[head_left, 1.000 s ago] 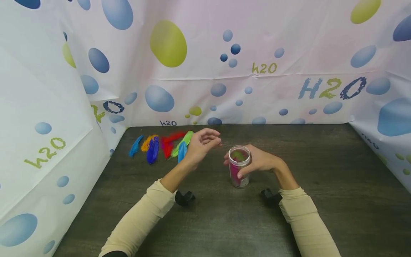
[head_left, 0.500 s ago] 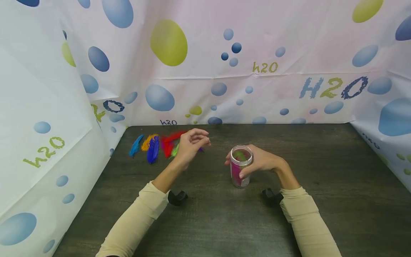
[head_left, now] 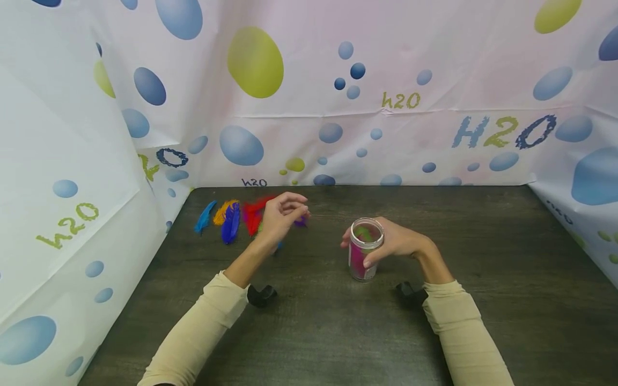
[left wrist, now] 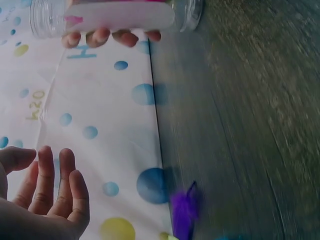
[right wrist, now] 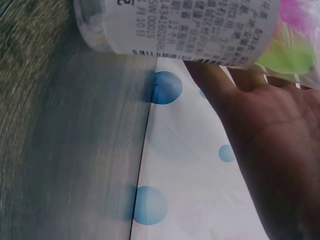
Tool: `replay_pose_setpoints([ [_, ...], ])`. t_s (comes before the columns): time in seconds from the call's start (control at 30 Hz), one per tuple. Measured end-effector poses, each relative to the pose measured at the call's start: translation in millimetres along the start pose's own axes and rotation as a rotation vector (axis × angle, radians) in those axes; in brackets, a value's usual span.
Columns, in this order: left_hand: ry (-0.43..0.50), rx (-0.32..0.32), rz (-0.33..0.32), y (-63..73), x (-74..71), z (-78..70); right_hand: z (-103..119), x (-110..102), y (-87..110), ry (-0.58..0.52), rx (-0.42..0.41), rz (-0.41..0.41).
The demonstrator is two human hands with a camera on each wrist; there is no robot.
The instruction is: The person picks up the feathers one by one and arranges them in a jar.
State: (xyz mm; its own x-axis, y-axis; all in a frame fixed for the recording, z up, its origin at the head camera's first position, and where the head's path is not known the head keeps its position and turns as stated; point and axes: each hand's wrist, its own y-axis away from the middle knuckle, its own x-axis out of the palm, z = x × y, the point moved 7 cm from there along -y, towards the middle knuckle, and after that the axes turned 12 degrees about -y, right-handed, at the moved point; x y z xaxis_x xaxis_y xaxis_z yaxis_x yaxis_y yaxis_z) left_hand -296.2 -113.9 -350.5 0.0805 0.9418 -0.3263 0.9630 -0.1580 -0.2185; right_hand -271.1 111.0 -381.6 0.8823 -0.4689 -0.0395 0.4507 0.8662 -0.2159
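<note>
My right hand (head_left: 399, 239) grips a clear plastic jar (head_left: 357, 258) that stands upright and lidless on the dark table. Inside it show pink and green feathers (right wrist: 290, 56), and the right wrist view shows its white printed label (right wrist: 190, 30). My left hand (head_left: 281, 217) hovers over the feathers at the back left, its fingers loosely bent with nothing between them. Just past its fingertips lies a purple feather (left wrist: 184, 212). Red feathers (head_left: 252, 215) lie left of this hand, which mostly hides a green and a blue one.
Farther left on the table (head_left: 328, 332) lie an orange feather (head_left: 224, 213), a dark blue feather (head_left: 230, 223) and a light blue feather (head_left: 205, 217). A white sheet (head_left: 309, 64) with blue and green spots rises behind the table and along its sides.
My left hand has moved left, away from the jar and over the green and blue feathers; the purple one has come into view. My right hand keeps its grip on the jar.
</note>
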Motion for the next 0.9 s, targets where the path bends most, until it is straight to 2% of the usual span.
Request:
replay_pose_setpoints([
  [0.2, -0.025, -0.021, -0.062, -8.4, -20.2, 12.8, 1.8, 0.4, 0.2, 0.0, 0.005, -0.001],
  [0.4, -0.053, -0.07, -0.122, -17.8, -44.1, 27.6, 0.8, -0.3, 0.6, 0.0, -0.005, 0.006],
  [0.6, -0.096, -0.126, -0.137, -26.9, -63.2, 42.0, 1.2, -0.2, 1.3, 0.012, 0.003, 0.002],
  [0.9, -0.214, -0.162, -0.153, -41.4, -90.7, 53.3, 2.8, 0.3, 0.9, 0.008, 0.006, 0.002],
])
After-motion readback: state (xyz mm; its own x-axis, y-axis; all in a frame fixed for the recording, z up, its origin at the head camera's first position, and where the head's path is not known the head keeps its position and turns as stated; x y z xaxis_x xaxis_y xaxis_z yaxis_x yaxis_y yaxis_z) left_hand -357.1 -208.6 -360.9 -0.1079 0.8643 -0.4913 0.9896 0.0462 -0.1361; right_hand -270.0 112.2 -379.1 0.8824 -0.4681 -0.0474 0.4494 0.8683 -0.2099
